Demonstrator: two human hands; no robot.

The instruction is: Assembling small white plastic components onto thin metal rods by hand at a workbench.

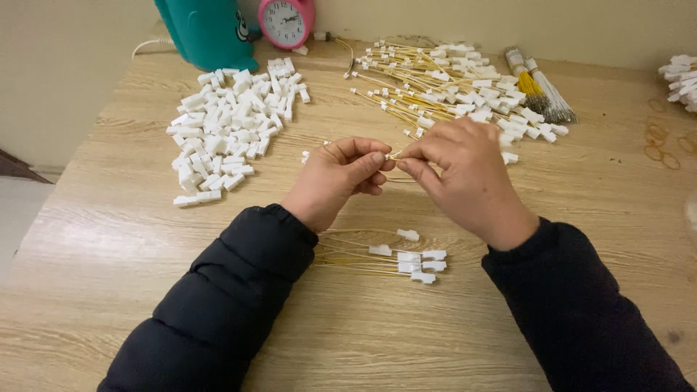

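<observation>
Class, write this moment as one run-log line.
left hand: pinching thin wire | right hand: pinching same wire | left: loose white connectors | near: finished wires

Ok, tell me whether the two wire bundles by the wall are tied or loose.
Tied. The yellow bundle and white bundle each have a band near one end.

A pink alarm clock (pixel 287 22) stood at the far edge of the wooden table (pixel 116 239). Just left of the clock rose a teal plastic container (pixel 210 29), touching it or nearly so. A bundle of yellow wires (pixel 526 80) and a bundle of white wires (pixel 552 94) lay side by side well to the right of the clock. Farther right, a few rubber bands (pixel 661 141) lay loose on the wood, with a small heap of white plastic parts (pixel 682 80) at the table's right edge.
</observation>
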